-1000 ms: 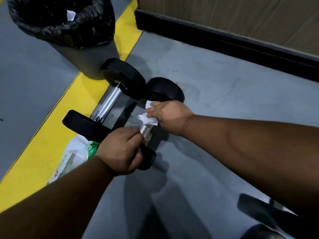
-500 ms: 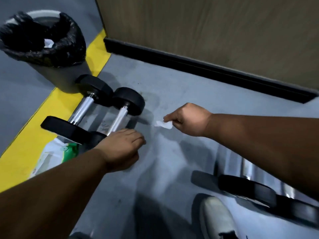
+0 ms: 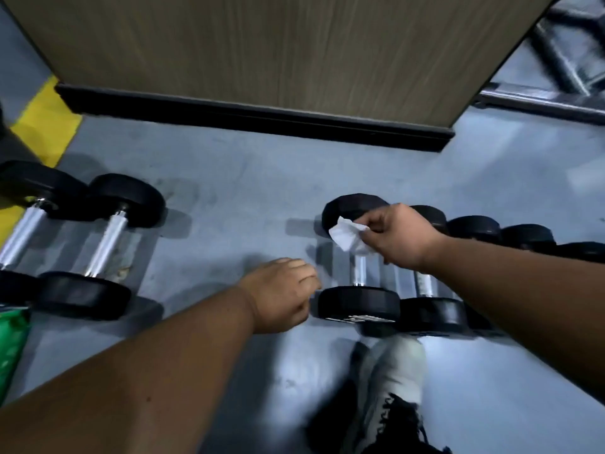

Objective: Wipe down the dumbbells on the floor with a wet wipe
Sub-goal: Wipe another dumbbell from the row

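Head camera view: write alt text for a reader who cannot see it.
A person's right hand pinches a white wet wipe over the chrome handle of the nearest dumbbell in a row on the grey floor, while the left hand reaches toward its near end. Two more dumbbells lie further left.

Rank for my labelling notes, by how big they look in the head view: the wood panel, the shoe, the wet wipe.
1. wood panel, by far the largest.
2. shoe, though nearness to the camera inflates it.
3. wet wipe, smallest, partly bunched in the right hand.
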Available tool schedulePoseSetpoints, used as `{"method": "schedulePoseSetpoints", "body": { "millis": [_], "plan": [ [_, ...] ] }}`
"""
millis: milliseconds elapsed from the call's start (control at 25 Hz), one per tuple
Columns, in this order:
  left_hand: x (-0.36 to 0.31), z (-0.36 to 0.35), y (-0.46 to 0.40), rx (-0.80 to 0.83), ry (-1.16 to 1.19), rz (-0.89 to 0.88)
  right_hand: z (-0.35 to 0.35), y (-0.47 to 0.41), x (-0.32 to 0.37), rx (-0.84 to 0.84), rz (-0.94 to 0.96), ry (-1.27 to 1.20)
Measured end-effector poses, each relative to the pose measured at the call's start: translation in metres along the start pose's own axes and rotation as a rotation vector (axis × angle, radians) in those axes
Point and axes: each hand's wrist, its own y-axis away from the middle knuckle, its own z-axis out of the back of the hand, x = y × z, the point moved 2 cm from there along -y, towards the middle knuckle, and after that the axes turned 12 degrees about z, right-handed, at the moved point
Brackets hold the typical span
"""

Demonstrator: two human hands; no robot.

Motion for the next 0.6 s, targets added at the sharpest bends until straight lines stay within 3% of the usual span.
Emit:
{"method": "schedulePoseSetpoints", "body": {
  "millis": [200, 320, 480, 600],
  "plan": [
    [-0.034, -0.032, -0.047, 0.014, 0.072, -0.026, 0.016, 0.036, -0.07, -0.069, -0.144, -0.088],
    [-0.041, -0.045, -0.052, 0.01, 0.149, -0.03, 0.022, 0.02, -0.088, -0.147, -0.125, -0.091],
    [-0.026, -0.055, -0.054, 0.007, 0.196, -0.046, 0.008, -0.009, -0.082, -0.275, 0.043, -0.03],
    [-0.02, -0.056, -0.059, 0.049, 0.173, -0.085, -0.031, 0.003, -0.086, -0.036, 0.335, 0.136]
  ]
}}
